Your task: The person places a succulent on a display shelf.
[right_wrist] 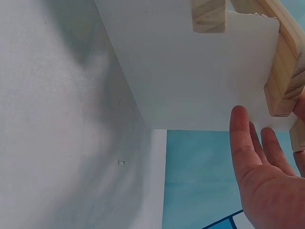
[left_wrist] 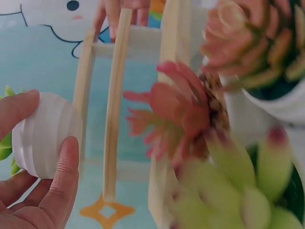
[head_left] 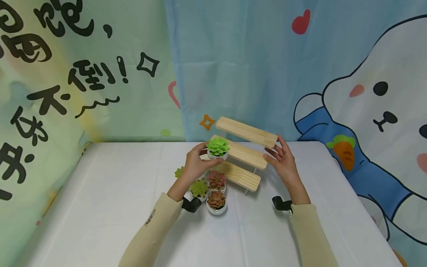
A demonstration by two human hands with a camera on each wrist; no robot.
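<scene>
My left hand (head_left: 196, 163) grips a small white pot (left_wrist: 46, 133) with a bright green succulent (head_left: 218, 146), thumb and fingers round the pot. It holds this plant near the left end of the middle board (head_left: 245, 152) of a three-tier wooden shelf stand. At the stand's right end is my right hand (head_left: 286, 167), its thumb by the middle board and its fingers up by the top board (head_left: 247, 130). In the right wrist view, those fingers (right_wrist: 243, 138) extend fairly straight beside the stand's white side panel (right_wrist: 209, 76). The bottom board (head_left: 238, 176) sits lowest and nearest.
Several potted succulents stand on the white table (head_left: 260, 237) left of and before the stand: a reddish one (head_left: 217, 179), a brown one (head_left: 216, 199), a yellow-green one (head_left: 199, 188) and another green one (head_left: 179, 172), partly behind my left arm. A printed curtain (head_left: 240, 74) hangs behind.
</scene>
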